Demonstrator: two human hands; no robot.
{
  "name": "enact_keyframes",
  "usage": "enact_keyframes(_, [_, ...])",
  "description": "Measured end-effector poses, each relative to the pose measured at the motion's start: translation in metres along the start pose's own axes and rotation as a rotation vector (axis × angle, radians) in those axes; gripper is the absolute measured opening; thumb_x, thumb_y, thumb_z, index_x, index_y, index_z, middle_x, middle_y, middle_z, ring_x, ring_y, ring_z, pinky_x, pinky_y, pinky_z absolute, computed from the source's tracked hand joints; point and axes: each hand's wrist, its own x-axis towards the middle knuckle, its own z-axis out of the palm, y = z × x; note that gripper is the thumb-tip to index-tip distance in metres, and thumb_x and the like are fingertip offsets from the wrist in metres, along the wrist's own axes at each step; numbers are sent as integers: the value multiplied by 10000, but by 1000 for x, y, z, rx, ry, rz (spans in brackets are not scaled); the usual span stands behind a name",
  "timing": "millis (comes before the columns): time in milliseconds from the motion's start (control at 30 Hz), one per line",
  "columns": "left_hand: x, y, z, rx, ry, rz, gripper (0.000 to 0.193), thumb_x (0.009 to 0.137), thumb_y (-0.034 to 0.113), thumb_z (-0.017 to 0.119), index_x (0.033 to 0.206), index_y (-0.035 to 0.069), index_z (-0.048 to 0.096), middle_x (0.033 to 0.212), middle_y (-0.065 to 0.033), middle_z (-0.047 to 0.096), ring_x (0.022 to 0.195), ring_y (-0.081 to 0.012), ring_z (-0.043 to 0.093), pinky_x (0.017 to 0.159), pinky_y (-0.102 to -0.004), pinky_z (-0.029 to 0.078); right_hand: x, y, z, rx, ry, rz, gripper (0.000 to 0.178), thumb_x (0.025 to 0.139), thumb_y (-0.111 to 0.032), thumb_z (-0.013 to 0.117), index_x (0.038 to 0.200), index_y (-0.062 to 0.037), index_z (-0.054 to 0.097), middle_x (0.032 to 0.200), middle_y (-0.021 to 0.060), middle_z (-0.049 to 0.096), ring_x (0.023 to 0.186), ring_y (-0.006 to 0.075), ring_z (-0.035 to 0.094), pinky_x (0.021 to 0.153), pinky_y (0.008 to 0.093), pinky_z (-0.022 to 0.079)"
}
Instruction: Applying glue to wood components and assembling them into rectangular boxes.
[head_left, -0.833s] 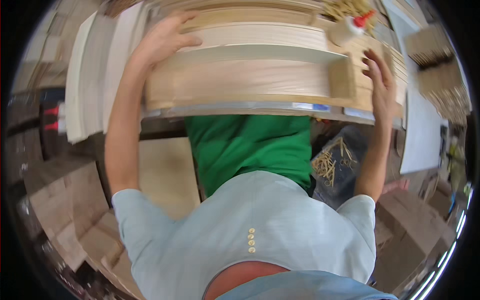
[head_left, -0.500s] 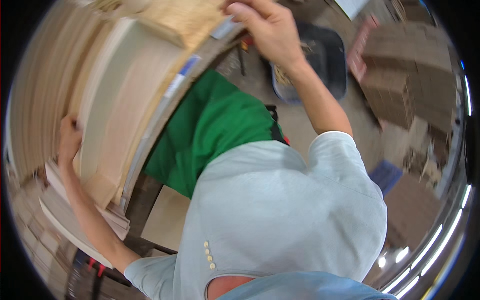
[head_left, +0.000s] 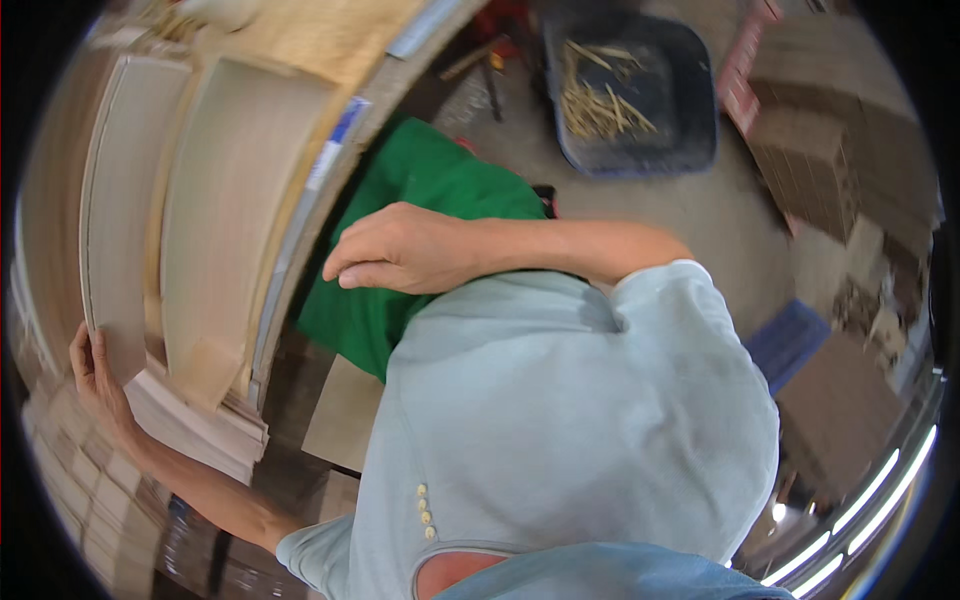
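My left hand (head_left: pixel 97 378) is closed around the near end of a long, thin, pale wooden board (head_left: pixel 133 215), thumb on its face. The board is tilted beside the stacked boards at the left. Another pale board (head_left: pixel 235 200) lies to its right on the workbench (head_left: pixel 330 50), with a small wooden block (head_left: pixel 213 368) at its near end. My right hand (head_left: pixel 395 250) is in front of my body, over the green apron (head_left: pixel 440 165). Its fingers are loosely curled together, and nothing shows in them.
A dark plastic tub (head_left: pixel 640 150) holding thin wood offcuts stands on the floor beyond the bench. Stacked brown boxes (head_left: pixel 800 160) are at the right, near a blue crate (head_left: pixel 785 340). More boards (head_left: pixel 195 420) are piled by my left forearm.
My right hand has left the bench's far edge and come back to my body. My left hand has moved nearer and leftward, and the board it grips has shifted left, away from the other board.
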Motion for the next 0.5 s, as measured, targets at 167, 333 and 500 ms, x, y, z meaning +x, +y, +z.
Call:
enact_keyframes(167, [-83,38,-55,-190,395,-65,341,954,196,612,1212,-22,569,1103,-70,613,1010,-125,563,923,-271,429,48,-40,4,28,-84,-143,228,918,-165,613,1079,-5,642,933,112,669,856,252,650,750,357,520])
enact_keyframes(333, [-144,24,-29,-934,298,79,273,989,107,513,1244,10,504,1170,-102,614,1048,-141,578,935,-318,444,103,-72,27,46,-239,-403,625,827,-311,705,1319,2,479,1244,201,558,1144,341,549,936,406,449])
enact_keyframes(500, [-138,101,88,-1791,126,338,347,895,42,614,1200,46,448,960,-34,413,891,-163,431,868,-332,391,126,-74,40,172,-685,-85,955,693,-388,804,1432,-10,332,1346,211,476,1227,332,478,1016,382,392])
